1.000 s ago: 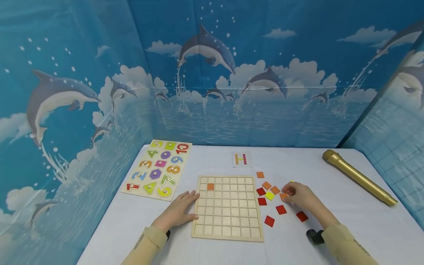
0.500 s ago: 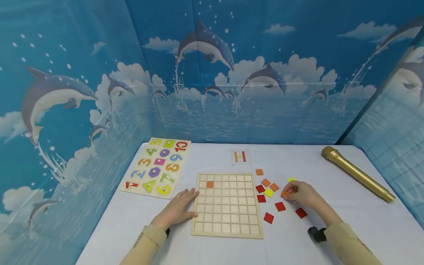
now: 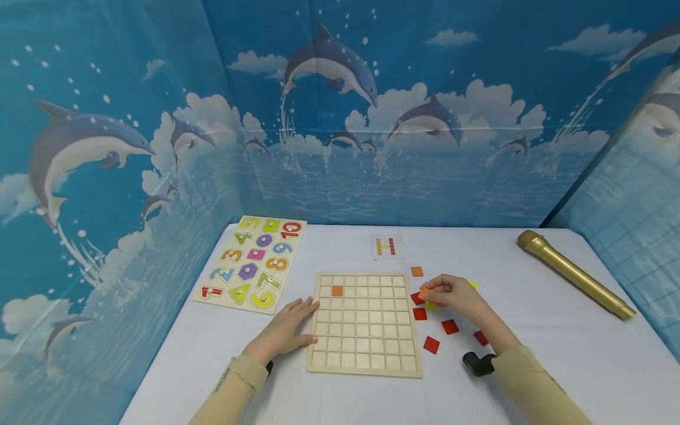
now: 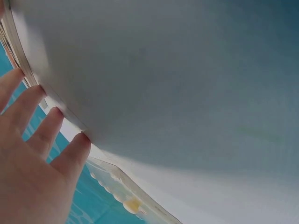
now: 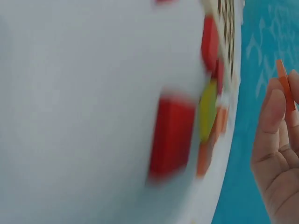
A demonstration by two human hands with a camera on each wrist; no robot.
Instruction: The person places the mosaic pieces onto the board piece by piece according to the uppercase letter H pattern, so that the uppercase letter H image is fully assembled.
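My right hand (image 3: 450, 293) pinches an orange square tile (image 5: 286, 86) between thumb and fingers, up off the table in the right wrist view. Below it in the head view lie red tiles (image 3: 420, 314) and a partly covered yellow tile (image 3: 431, 307). My left hand (image 3: 287, 330) rests with spread, fairly straight fingers (image 4: 44, 126) at the left edge of the wooden grid board (image 3: 364, 324). One orange tile (image 3: 337, 290) sits in a cell near the board's upper left.
A number puzzle board (image 3: 249, 265) lies at the left. A pattern card (image 3: 388, 247) lies behind the grid board, with another orange tile (image 3: 417, 271) near it. A gold microphone (image 3: 576, 274) is at the right. More red tiles (image 3: 450, 326) lie right of the board.
My right hand has picked up the orange tile and carried it left, over the other tiles toward the grid board. The left hand stays at the board's edge.
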